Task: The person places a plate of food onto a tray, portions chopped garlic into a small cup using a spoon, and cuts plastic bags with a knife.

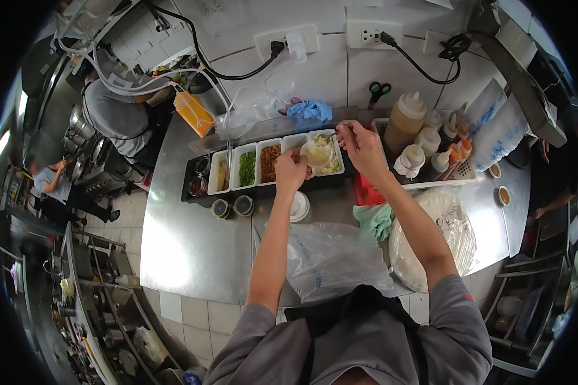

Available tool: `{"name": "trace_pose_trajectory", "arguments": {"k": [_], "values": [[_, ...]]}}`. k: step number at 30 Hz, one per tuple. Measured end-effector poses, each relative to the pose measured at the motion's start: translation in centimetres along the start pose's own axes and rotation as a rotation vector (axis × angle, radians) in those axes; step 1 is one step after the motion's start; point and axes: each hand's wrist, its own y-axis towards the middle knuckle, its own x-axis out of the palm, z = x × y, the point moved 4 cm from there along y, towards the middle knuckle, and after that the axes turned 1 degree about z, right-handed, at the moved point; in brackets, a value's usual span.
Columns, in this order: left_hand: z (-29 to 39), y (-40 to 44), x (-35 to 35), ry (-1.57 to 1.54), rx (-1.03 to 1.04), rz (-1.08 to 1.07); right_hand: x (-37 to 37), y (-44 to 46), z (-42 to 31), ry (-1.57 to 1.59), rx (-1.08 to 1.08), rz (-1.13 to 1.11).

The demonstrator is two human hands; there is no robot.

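- Nearest, the camera wearer's grey-sleeved arms reach forward over a steel counter (192,256).
- A clear plastic bag (334,256) lies along the counter's near edge, at the middle.
- To its right, also by the near edge, sits a round, plastic-wrapped pale stack (433,237); a green cloth (374,220) is just beside it.
- Farther in are small white round lids (299,206), and, to their left, two small dark-topped jars (232,206).
- The left hand (291,168) holds a small round cup (318,155) with pale contents, fingers narrow on its rim, above the right end of a black rack (263,188).
- The right hand (364,151) is just right of the cup, its fingers bent inward; I cannot tell whether they grip a thin utensil.
- The rack bears white trays: chopped greens (246,169), brown bits (270,162) and, at its right end, pale chopped food (331,165).
- Toward the counter's far right corner stand squeeze bottles (404,119).
- A crumpled blue cloth (310,110) lies by the far edge, below wall sockets (374,34).
- Well apart, beyond the left edge, a co-worker in grey (117,106) stands.
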Motion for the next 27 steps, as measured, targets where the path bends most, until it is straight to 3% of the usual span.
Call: {"name": "trace_pose_trajectory", "arguments": {"k": [3,9,12,18,27], "values": [[0.0,-0.1,0.2,-0.026,0.023,-0.002,0.6,-0.8,0.6,0.011,-0.095,-0.061],[0.1,-0.5,0.3,0.053,0.027,-0.015,-0.3,-1.0,-1.4,-0.028,-0.076,-0.05],[0.3,-0.6,0.3,0.035,0.03,-0.037,0.4,-1.4,-1.0,-0.06,-0.204,-0.134],[0.3,-0.9,0.1,-0.006,0.011,-0.024,-1.0,-1.1,-1.7,-0.057,-0.177,-0.012],[-0.2,-0.7,0.6,-0.003,0.022,-0.052,-0.5,-1.6,-1.7,-0.182,-0.216,-0.139]]}}
